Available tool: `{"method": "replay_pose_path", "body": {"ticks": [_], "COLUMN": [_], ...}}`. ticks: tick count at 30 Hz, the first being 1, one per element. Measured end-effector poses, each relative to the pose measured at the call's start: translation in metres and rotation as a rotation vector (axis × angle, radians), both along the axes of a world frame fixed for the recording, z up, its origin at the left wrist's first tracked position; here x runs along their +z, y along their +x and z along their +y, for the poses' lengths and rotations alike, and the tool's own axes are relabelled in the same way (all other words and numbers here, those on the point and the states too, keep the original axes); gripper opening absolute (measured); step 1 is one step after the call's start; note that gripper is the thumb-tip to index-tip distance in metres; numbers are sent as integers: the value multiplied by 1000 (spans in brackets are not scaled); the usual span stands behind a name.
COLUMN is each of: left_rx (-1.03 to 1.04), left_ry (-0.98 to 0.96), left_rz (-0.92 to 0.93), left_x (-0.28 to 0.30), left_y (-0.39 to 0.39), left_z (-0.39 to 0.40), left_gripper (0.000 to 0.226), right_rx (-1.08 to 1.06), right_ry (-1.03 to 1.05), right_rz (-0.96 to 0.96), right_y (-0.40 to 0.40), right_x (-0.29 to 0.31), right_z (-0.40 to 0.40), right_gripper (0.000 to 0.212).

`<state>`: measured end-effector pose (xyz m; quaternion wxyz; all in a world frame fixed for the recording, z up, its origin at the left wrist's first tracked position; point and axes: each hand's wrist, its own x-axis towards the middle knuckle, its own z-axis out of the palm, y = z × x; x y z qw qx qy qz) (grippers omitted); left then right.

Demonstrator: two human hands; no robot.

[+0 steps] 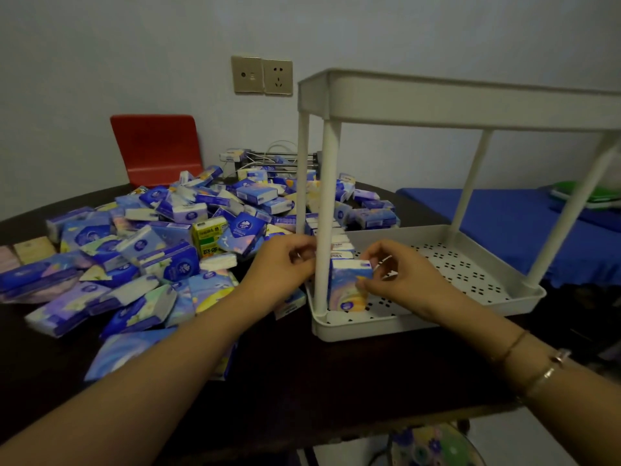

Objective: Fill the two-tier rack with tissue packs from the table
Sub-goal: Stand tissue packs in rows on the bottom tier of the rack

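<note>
Head view, frame centre: right hand [386, 274] pinches a tissue pack [347, 284] upright on the rack [504, 297]'s lower tier; left hand [285, 260], curled, steadies the row. Next: release, fetch another.

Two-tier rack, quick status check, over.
Right hand pinching upright blue-orange tissue pack on white plastic rack's lower tray. Left hand curled at the near-left post; what it holds, unclear. Loose pile left on dark table.

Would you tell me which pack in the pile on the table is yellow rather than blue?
The yellow-green pack standing upright mid-pile, left of the left hand; every pack around it is blue, purple or white.
</note>
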<state>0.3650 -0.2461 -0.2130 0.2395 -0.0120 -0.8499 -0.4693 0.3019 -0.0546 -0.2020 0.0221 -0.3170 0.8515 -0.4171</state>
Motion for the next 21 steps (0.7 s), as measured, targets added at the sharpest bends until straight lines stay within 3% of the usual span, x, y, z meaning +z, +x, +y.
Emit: {"method": "replay_pose_path", "body": {"ticks": [5,8,10,13,15,17,19,21], "left_rx": [-94,-125,-116,-76,-34,40,83,67], "left_ry": [53,58,43,9,-123,-438,-745,-848], "left_rz": [-67,-82,-52,4,-1,-51,-109,-198], "left_x": [0,0,0,0,0,-1,-5,-10], "left_y": [4,6,9,15,21,29,34,37], "left_z": [1,2,-1,-14,-25,-35,-42,-43], "left_gripper": [21,23,25,24,21,33,52,66], "right_rx": [-7,43,67,57,25,4,2,-7], "right_ry": [56,208,205,200,198,160,108,69], "right_rz": [-14,30,64,86,45,-44,-113,-134], "right_y": [-3,-5,-5,-5,-4,-2,0,0], "right_x": [0,-1,-3,-6,-5,-3,-1,0], "right_z": [-7,-12,-14,-13,-11,-8,-7,-7], "right_gripper": [49,40,32,37,53,65,66,61]}}
